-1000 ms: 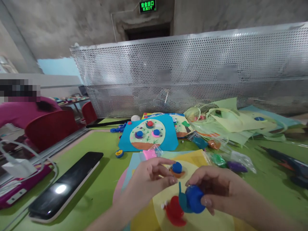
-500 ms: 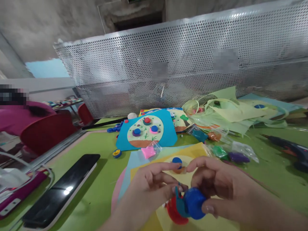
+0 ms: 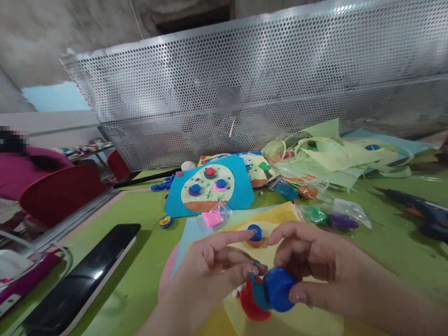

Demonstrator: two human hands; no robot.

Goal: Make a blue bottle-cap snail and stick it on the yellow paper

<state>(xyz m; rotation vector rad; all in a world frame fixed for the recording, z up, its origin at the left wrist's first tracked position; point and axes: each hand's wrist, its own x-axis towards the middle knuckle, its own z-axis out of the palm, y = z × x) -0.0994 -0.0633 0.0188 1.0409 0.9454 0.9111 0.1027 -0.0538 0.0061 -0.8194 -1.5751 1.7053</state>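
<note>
My right hand (image 3: 311, 266) grips a blue bottle cap (image 3: 278, 288) with a teal clay strip (image 3: 257, 295) stuck to its left side. My left hand (image 3: 215, 270) pinches the top end of that teal strip between thumb and fingers, with the index finger stretched out. Beneath them a red clay piece (image 3: 250, 305) lies on a yellow paper sheet (image 3: 280, 219). Just beyond the fingertips, a second blue cap on orange clay (image 3: 255, 234) sits on the same sheet.
A black phone (image 3: 80, 280) lies at the left on the green table (image 3: 140, 219). Behind are a blue card with a cap picture (image 3: 208, 189), bagged clay pieces (image 3: 329, 217), green paper scraps (image 3: 332, 156), a glue gun (image 3: 420, 212) at the right, and a perforated metal screen (image 3: 280, 93). A person in pink (image 3: 21, 168) sits at far left.
My hands have come together; the left hand now pinches the teal strip on the blue cap. The view has tilted down and shifted slightly.
</note>
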